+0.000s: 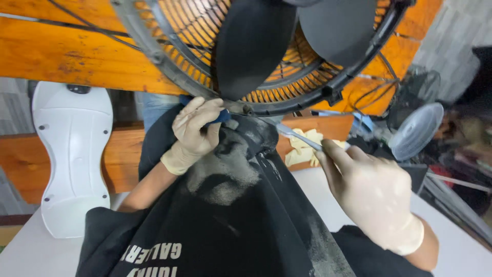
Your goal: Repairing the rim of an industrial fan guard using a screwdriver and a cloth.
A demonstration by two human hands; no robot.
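Nearest the camera hangs a black cloth garment dusted with grey grime [230, 215], draped over the person's front and covering most of the white tabletop [31, 251] beneath. Above its right side, the right hand in a cream latex glove [371, 197] is closed around a slim metal-shafted tool [300, 137], forefinger stretched along the shaft; the tip points up and left toward the lower rim of the fan, and whether it touches there cannot be told. A little further, the left hand in a cream latex glove [196, 132] is curled shut at that same rim, fingers wrapped over a small dark blue object [221, 117] that is mostly hidden, so its kind cannot be told. Directly above both hands stands the round black wire fan guard [169, 66], tilted toward the camera, with broad black plastic fan blades [253, 46] inside it blocking much of the grille. To the left, a white plastic moulded housing [72, 154] stands upright at the table's edge. Between the hands, behind the tool, lies a heap of spare cream gloves [300, 151]. Beyond everything runs an orange wooden bench [56, 56], and far right sits another round grey fan [416, 131] among dim clutter
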